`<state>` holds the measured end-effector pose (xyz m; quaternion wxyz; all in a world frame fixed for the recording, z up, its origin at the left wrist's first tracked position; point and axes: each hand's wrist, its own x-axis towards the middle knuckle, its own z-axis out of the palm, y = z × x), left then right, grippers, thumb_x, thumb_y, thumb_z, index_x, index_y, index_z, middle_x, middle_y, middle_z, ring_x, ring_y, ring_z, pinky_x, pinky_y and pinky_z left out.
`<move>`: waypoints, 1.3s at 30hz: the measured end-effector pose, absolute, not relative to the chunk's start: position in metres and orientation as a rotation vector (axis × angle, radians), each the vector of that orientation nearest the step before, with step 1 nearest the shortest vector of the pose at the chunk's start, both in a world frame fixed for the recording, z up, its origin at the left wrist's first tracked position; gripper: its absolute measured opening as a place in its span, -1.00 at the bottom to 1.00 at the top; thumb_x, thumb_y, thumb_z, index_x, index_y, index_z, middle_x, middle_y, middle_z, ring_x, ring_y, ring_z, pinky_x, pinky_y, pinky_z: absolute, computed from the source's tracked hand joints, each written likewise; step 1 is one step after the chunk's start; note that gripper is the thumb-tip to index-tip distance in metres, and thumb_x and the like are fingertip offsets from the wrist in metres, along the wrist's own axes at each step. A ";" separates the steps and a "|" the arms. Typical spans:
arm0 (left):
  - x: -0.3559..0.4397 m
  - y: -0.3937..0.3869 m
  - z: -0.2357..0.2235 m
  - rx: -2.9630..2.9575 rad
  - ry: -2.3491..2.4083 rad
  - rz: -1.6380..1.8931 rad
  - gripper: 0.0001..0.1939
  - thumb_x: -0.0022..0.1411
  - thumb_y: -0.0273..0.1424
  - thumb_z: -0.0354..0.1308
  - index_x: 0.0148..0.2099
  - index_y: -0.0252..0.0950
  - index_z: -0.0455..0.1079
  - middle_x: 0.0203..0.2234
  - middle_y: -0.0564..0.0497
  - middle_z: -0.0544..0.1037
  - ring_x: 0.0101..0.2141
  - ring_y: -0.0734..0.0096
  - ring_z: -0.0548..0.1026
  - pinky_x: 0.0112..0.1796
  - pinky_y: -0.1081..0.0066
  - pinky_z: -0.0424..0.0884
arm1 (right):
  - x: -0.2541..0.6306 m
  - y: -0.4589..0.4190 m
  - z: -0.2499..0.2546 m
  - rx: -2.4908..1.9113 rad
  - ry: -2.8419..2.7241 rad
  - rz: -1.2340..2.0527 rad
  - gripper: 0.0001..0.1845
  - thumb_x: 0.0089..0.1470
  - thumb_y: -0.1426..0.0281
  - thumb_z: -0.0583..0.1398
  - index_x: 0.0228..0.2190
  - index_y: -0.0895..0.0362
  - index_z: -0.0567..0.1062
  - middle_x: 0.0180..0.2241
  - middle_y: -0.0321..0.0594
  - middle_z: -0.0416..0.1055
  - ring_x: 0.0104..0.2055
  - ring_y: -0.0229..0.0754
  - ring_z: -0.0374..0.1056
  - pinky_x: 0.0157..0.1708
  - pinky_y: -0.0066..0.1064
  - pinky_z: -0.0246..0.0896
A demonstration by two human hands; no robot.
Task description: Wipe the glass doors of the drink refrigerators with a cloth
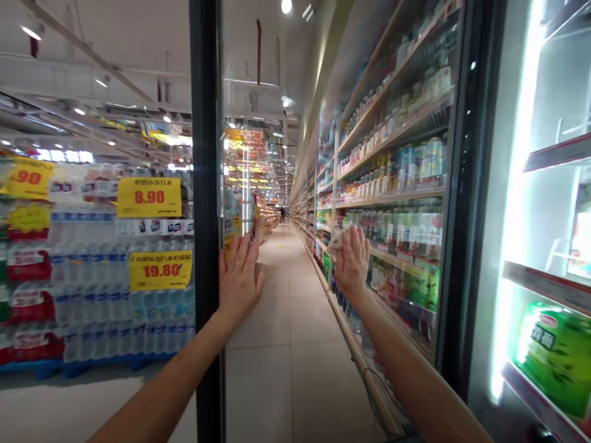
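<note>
A glass cooler door with a black frame (207,184) stands swung open in front of me. My left hand (240,277) lies flat on the glass beside the frame's left upright, fingers stretched out and holding nothing. Farther right, my right hand (353,261) presses against the same pane with its fingers together. A pale cloth (337,242) shows at its left edge, partly hidden under the palm and fingers.
Lit cooler shelves (549,283) with a green pack of drinks (554,357) stand at the far right. Stacked bottled water (92,301) with yellow price signs (149,197) is on the left. A tiled aisle (286,295) shows through the glass, alongside shelves of bottles (392,166).
</note>
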<state>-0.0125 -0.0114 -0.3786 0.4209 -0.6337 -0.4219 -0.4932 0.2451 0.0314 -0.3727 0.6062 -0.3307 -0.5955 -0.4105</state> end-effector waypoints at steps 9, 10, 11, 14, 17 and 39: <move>-0.018 -0.017 -0.377 -1.609 -1.076 -1.159 -0.42 0.20 -0.37 -0.05 0.25 -0.29 -0.07 0.22 -0.15 0.04 0.23 0.25 -0.09 0.16 0.11 -0.12 | 0.254 0.035 -0.355 -0.885 -1.009 -0.867 -0.44 0.12 0.42 -0.06 0.17 0.15 0.04 0.19 0.08 0.01 0.26 0.02 -0.14 0.12 0.10 -0.13; -0.019 -0.017 -0.377 -1.606 -1.076 -1.157 -0.42 0.20 -0.37 -0.05 0.25 -0.29 -0.07 0.21 -0.15 0.04 0.23 0.25 -0.09 0.16 0.11 -0.11 | 0.243 0.032 -0.357 -0.870 -1.069 -0.886 -0.44 0.11 0.43 -0.06 0.17 0.17 0.05 0.19 0.08 0.02 0.27 0.02 -0.16 0.13 0.09 -0.13; -0.019 -0.017 -0.377 -1.602 -1.071 -1.160 -0.42 0.20 -0.37 -0.05 0.25 -0.29 -0.07 0.21 -0.15 0.05 0.23 0.24 -0.08 0.16 0.10 -0.10 | 0.230 0.029 -0.362 -0.837 -1.179 -0.925 -0.43 0.10 0.44 -0.05 0.16 0.17 0.06 0.19 0.07 0.03 0.28 0.00 -0.18 0.14 0.06 -0.13; -0.021 -0.017 -0.377 -1.607 -1.043 -1.165 -0.41 0.20 -0.37 -0.06 0.26 -0.28 -0.09 0.21 -0.15 0.06 0.23 0.24 -0.08 0.15 0.08 -0.08 | 0.194 0.019 -0.381 -0.682 -1.575 -1.075 -0.42 0.06 0.51 -0.02 0.14 0.08 0.11 0.17 -0.08 0.11 0.28 -0.09 -0.18 0.17 -0.05 -0.14; -0.025 -0.018 -0.377 -1.629 -1.025 -1.143 -0.42 0.20 -0.38 -0.07 0.25 -0.29 -0.08 0.20 -0.15 0.06 0.23 0.25 -0.08 0.15 0.10 -0.05 | 0.199 0.019 -0.382 -0.688 -1.573 -1.103 -0.44 0.06 0.51 -0.01 0.12 0.04 0.14 0.15 -0.11 0.14 0.27 -0.11 -0.14 0.18 -0.06 -0.17; -0.032 -0.043 -0.395 -1.710 -0.978 -1.165 -0.36 0.18 -0.41 -0.05 0.27 -0.32 -0.18 0.21 -0.21 0.05 0.23 0.23 -0.10 0.14 0.10 0.00 | 0.169 0.017 -0.367 -0.849 -1.350 -0.953 -0.47 0.10 0.45 -0.06 0.13 0.15 0.14 0.19 0.00 0.04 0.29 -0.04 -0.22 0.17 0.01 -0.19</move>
